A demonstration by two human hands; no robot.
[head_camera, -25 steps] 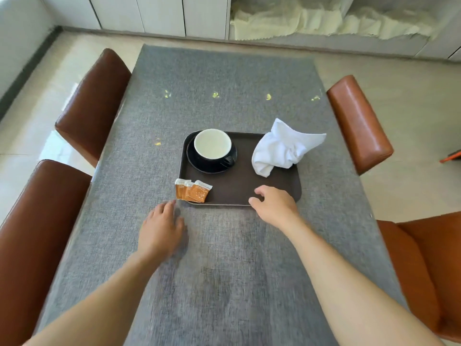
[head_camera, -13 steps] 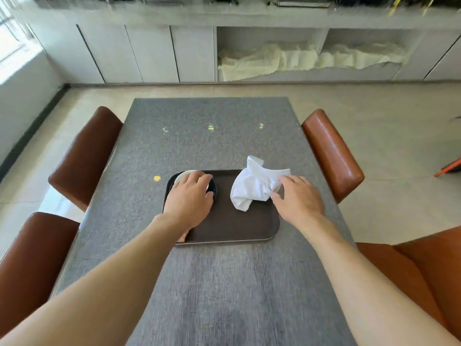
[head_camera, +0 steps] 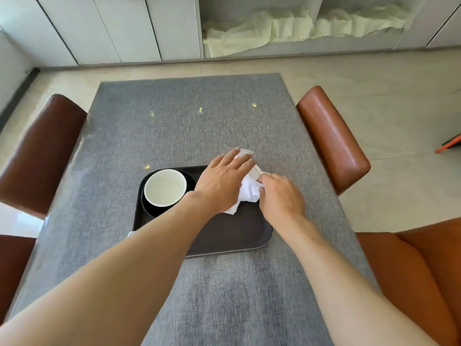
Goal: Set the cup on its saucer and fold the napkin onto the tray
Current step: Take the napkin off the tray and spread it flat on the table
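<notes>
With the left hand (head_camera: 220, 184) lying flat on the crumpled white cloth napkin (head_camera: 245, 191) at the dark plastic tray's (head_camera: 232, 236) far edge and the right hand (head_camera: 280, 198) pinching it, a careless tug might drag it onto the bench.

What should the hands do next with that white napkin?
Probably spread the napkin flat: it lies crumpled at the tray's far right, left hand laid over it, right hand pinching its edge. The cup already sits on its saucer.
</notes>
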